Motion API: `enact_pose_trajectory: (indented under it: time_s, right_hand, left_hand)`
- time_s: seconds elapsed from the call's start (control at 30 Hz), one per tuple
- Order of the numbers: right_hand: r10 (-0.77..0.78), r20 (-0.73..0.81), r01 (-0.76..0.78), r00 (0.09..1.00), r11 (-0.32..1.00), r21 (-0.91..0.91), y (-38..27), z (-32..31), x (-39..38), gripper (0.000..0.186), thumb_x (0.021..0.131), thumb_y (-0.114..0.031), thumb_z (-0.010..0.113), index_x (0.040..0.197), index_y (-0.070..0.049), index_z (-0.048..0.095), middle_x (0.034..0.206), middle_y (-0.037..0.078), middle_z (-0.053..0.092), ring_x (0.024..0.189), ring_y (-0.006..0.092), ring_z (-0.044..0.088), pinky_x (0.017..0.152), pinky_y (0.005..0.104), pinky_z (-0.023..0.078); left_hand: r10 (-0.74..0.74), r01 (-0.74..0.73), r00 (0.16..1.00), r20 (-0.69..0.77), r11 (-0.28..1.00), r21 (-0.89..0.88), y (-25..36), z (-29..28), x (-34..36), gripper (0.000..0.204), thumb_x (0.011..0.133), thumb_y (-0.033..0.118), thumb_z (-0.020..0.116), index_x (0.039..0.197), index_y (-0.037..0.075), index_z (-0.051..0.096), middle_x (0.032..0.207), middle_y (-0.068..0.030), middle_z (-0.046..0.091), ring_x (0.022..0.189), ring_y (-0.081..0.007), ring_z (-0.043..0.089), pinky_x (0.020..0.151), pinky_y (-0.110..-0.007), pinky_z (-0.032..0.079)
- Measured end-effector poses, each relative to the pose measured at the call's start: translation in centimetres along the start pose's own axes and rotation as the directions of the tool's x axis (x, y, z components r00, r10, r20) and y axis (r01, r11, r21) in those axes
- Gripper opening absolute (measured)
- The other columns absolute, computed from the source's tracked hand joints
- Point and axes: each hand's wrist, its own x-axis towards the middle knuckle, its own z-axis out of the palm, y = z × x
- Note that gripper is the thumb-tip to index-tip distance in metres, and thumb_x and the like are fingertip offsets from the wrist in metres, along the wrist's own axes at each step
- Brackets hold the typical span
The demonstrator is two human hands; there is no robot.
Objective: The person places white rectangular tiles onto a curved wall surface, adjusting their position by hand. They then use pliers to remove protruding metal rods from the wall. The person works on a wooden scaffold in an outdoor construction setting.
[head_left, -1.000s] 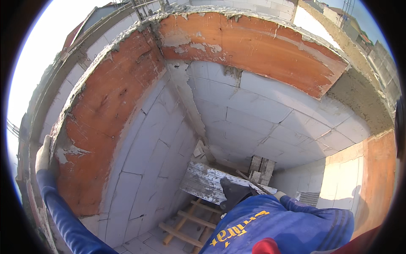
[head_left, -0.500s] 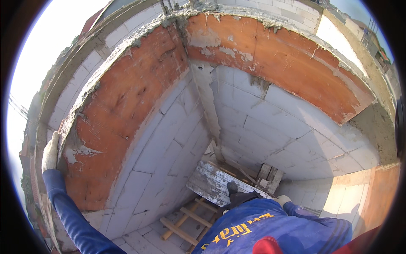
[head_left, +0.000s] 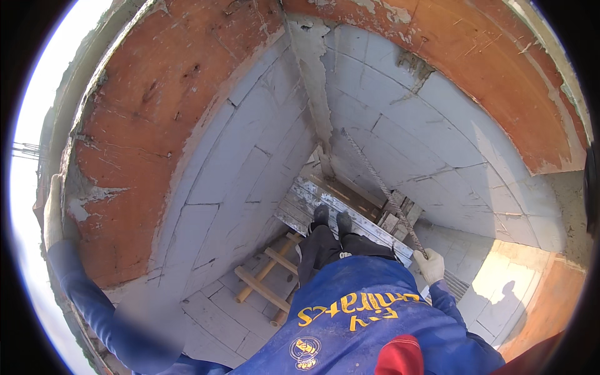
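Observation:
My left hand (head_left: 53, 219), in a pale glove, is wrapped over the top edge beside the orange board (head_left: 137, 137) lining the left wall. My right hand (head_left: 430, 264), also gloved, grips the lower end of a long ribbed steel bar (head_left: 381, 187), which angles up and away toward the corner. My dark boots (head_left: 329, 217) stand on a paint-spattered plank platform (head_left: 294, 206) below me. My blue shirt and a red cloth fill the bottom of the view.
Pale block walls (head_left: 390, 112) surround me, with a second orange board (head_left: 487, 69) along the far one. A wooden ladder (head_left: 262, 287) lies lower left of the platform. Stacked boards (head_left: 405, 215) sit to its right. Thin wires cross the sky at far left.
My view has tipped down, bringing both boots into sight on the platform. My right hand has swung the steel bar up into clearer view. My left hand stays on the edge.

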Motion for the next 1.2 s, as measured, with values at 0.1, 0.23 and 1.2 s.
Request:
enact_pose_trajectory:
  time_s: [0.1,0.23,1.2]
  right_hand:
    - [-0.048,-0.029,0.05,0.998,0.996,0.071,2.2,-1.3,-3.0,0.035,0.093,-0.033,0.078,0.091,0.001,0.074,0.071,0.01,0.068,0.06,0.0167,0.065,0.06,0.0373,0.052]
    - [-0.055,0.066,0.03,0.996,0.945,0.326,-0.4,-2.2,-5.3,0.03,0.097,-0.026,0.072,0.095,0.004,0.068,0.069,0.003,0.062,0.056,0.0135,0.063,0.052,0.032,0.051]
    - [-0.045,-0.587,0.217,0.808,0.95,0.226,7.1,-3.7,6.4,0.046,0.105,-0.048,0.06,0.112,-0.004,0.067,0.089,0.02,0.072,0.09,0.0401,0.072,0.08,0.0487,0.054]
  left_hand:
    - [-0.147,0.148,0.989,0.017,0.985,-0.093,0.2,-0.7,-2.1,0.08,0.097,-0.013,0.032,0.169,0.019,0.043,0.159,-0.0116,0.058,0.138,-0.0197,0.059,0.117,-0.033,0.044]
    - [-0.183,0.184,0.98,-0.077,0.983,-0.006,11.7,-1.5,-2.8,0.074,0.1,-0.006,0.035,0.169,0.017,0.043,0.164,-0.0101,0.054,0.146,-0.0209,0.053,0.123,-0.035,0.039]
    - [-0.19,0.207,0.977,0.097,0.951,-0.228,3.8,-0.9,2.9,0.071,0.106,0.053,0.054,0.154,0.001,0.058,0.145,-0.0173,0.067,0.129,-0.0309,0.064,0.115,-0.038,0.045]
